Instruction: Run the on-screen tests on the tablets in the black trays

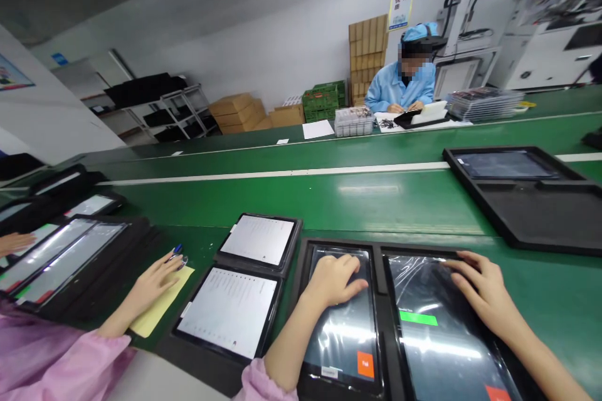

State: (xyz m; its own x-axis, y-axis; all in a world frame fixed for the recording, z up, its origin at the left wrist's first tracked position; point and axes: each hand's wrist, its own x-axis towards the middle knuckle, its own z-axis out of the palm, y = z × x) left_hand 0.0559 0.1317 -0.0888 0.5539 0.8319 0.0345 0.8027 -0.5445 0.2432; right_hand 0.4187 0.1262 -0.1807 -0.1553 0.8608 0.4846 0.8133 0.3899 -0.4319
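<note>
Near the near edge of the green counter [367, 203], a left tablet [345, 338] and a right tablet [437, 354] are seated side by side in a black tray [388, 332]. A red block is shown on both screens, and a green bar on the right one as well. The left hand [332, 279] is placed over the far half of the left tablet, fingers loosely curled and thumb spread apart; whether the glass is being pressed cannot be told. The right hand [484, 291] is held wide, its fingers fanned over the right tablet's far right corner. To the left, two white-screened tablets [230, 310] are lined up, and yellow paper [162, 310] is covered partly by a co-worker's hand [157, 279]. Beyond the tray's far right corner, another tablet [508, 164] is held in the far compartment of a second tray [555, 213]. At the counter's far edge, a blue-clad person [399, 84] is seen.
</note>
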